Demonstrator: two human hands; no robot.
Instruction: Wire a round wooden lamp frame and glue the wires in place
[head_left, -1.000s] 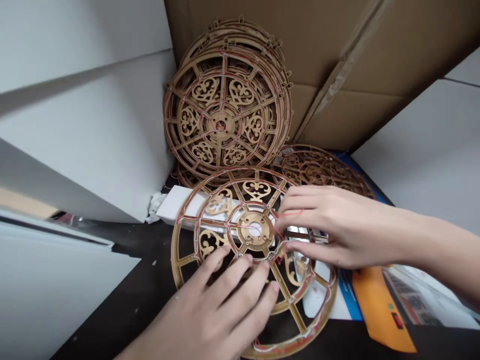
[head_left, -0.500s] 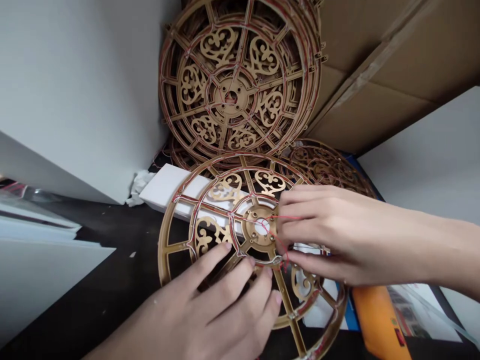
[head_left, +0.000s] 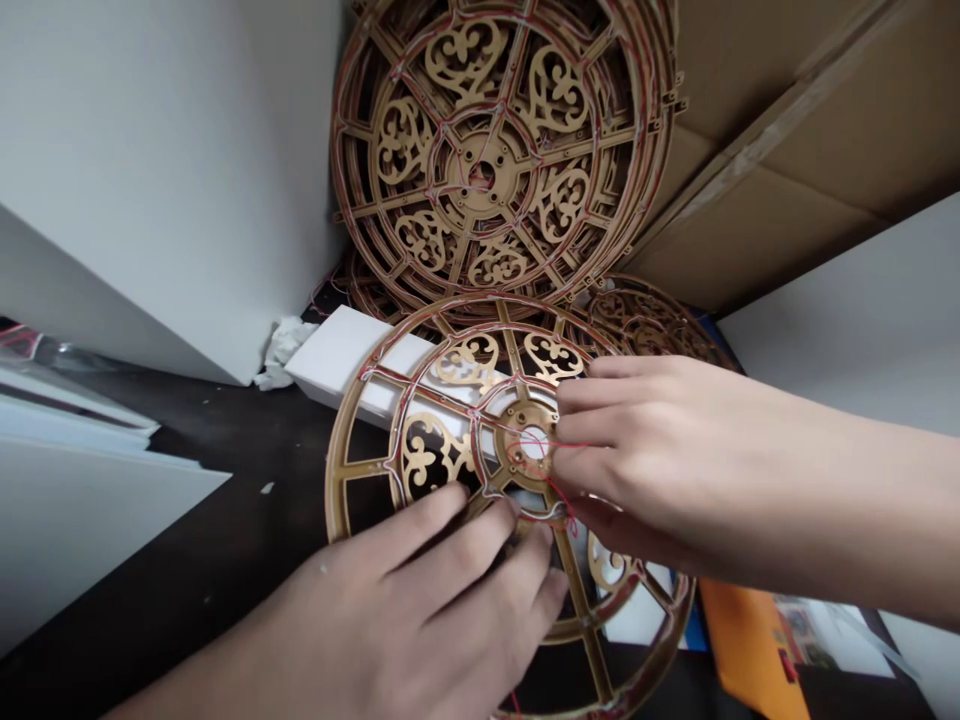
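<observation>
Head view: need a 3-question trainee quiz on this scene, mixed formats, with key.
1. True or false: the left hand lies with fingers spread on the round gold-brown fretwork wooden wheel.
2. What does the right hand pinch by that wheel's hub? A) thin red wire B) paintbrush C) steel bolt
3. Fill in: the stack of matching wheels leans upright against the brown ____.
Key: 1 true; 2 A; 3 cardboard.
</observation>
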